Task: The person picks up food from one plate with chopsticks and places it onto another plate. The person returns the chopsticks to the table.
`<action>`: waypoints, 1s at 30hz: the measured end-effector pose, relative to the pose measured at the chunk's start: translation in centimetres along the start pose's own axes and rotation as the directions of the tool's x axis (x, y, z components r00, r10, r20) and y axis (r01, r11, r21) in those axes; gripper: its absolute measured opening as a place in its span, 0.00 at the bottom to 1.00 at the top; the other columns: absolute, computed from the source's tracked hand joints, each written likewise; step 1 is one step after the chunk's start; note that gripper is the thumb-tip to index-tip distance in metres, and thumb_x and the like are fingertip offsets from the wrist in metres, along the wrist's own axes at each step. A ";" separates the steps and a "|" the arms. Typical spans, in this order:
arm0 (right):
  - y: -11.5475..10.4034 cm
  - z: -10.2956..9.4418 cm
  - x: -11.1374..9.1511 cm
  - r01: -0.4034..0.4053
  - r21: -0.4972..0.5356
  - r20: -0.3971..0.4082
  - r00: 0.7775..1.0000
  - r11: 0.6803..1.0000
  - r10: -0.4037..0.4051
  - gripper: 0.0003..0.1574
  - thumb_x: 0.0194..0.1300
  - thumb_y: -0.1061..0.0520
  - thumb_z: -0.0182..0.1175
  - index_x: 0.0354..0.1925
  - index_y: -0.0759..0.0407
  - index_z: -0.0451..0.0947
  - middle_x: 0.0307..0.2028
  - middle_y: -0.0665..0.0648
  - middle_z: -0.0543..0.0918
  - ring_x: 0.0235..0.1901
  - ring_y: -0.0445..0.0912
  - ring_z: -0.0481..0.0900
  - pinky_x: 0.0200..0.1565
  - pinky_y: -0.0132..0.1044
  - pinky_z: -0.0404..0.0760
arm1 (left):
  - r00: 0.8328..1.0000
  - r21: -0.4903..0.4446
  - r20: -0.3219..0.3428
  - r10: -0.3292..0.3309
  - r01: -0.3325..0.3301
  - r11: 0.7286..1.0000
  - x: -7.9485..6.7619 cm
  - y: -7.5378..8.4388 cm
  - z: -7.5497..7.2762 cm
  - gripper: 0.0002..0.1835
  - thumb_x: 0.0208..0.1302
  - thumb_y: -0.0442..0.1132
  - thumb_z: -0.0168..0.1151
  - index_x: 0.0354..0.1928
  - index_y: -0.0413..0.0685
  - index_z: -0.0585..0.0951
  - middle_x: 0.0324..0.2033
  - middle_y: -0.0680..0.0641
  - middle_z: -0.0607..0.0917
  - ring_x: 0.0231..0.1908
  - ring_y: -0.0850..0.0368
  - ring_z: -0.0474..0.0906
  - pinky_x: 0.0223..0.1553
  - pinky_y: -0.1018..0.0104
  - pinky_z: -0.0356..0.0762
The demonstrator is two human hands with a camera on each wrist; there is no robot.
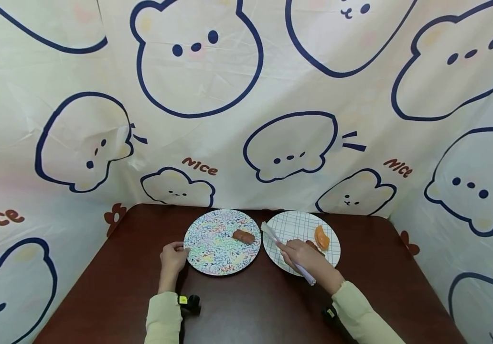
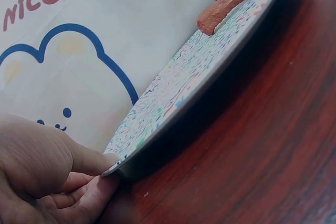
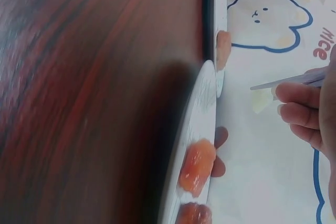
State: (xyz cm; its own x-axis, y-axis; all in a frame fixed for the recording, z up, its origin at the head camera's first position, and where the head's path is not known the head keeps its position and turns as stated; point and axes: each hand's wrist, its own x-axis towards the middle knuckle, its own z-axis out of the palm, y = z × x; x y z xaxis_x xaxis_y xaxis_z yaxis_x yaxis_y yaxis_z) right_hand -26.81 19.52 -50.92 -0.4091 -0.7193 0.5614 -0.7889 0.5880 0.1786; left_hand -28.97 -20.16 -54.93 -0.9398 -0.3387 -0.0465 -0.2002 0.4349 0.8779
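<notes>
My left hand (image 1: 173,260) pinches the near-left rim of a round plate with multicoloured speckles (image 1: 212,248), thumb on top and fingers underneath. A brown, sausage-like piece (image 1: 243,236) lies on that plate's right side. My right hand (image 1: 308,260) grips slim pale purple tongs (image 3: 299,80) above the white grid-patterned plate (image 1: 283,222). At the tongs' tip is a small whitish piece (image 3: 261,99), near where the two plates meet; its kind cannot be told. An orange piece (image 1: 321,238) rests on the grid plate, beside a reddish-brown piece (image 3: 194,213) partly hidden by my right hand in the head view.
Both plates stand side by side at the far edge of a dark brown table (image 1: 238,306). A white cloth (image 1: 229,138) with bear drawings hangs behind and along both sides. Each wrist wears a small black camera (image 1: 192,304).
</notes>
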 end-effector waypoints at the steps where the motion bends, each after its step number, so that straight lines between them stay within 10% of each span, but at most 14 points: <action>1: -0.1 0.0 0.0 0.003 0.009 -0.003 1.000 1.000 -0.003 0.19 0.78 0.58 0.51 0.54 0.68 0.82 0.31 0.54 0.84 0.32 0.44 0.80 0.34 0.31 0.80 | 1.000 0.002 0.000 0.001 -0.001 1.000 0.0 0.0 0.0 0.17 0.69 0.34 0.61 0.54 0.27 0.80 0.40 0.34 0.82 0.41 0.41 0.77 0.41 0.49 0.76; 9: -1.0 0.2 1.0 0.048 -0.001 -0.045 0.998 0.999 -0.048 0.33 0.84 0.50 0.33 0.52 0.66 0.83 0.30 0.51 0.84 0.31 0.42 0.79 0.37 0.31 0.79 | 1.000 -0.016 -0.001 0.009 -0.009 1.000 0.2 0.3 0.5 0.18 0.70 0.34 0.60 0.56 0.27 0.80 0.42 0.33 0.82 0.44 0.40 0.77 0.43 0.48 0.77; 19: -3.0 0.2 2.0 -0.020 0.152 0.088 0.996 0.988 0.006 0.19 0.63 0.63 0.66 0.53 0.65 0.83 0.32 0.52 0.85 0.33 0.42 0.80 0.39 0.28 0.80 | 1.000 -0.010 0.001 -0.002 0.002 1.000 0.1 0.6 0.4 0.19 0.71 0.35 0.60 0.57 0.27 0.80 0.44 0.33 0.81 0.46 0.39 0.76 0.45 0.47 0.76; 30: -3.4 1.5 2.8 0.090 0.106 0.019 0.996 0.990 -0.092 0.17 0.68 0.60 0.63 0.53 0.66 0.85 0.32 0.52 0.87 0.33 0.43 0.84 0.41 0.32 0.83 | 1.000 0.000 -0.002 -0.011 0.011 1.000 -0.1 0.2 0.2 0.19 0.71 0.35 0.60 0.57 0.27 0.79 0.46 0.32 0.81 0.45 0.39 0.79 0.43 0.47 0.78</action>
State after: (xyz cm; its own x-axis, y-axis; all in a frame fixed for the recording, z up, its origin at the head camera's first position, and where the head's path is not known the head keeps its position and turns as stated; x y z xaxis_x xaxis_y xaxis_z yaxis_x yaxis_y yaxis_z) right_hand -25.97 14.97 -51.20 -0.3433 -0.7777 0.5267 -0.8665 0.4785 0.1418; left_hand -28.97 -19.89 -54.88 -0.9368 -0.3454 -0.0549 -0.2103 0.4311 0.8774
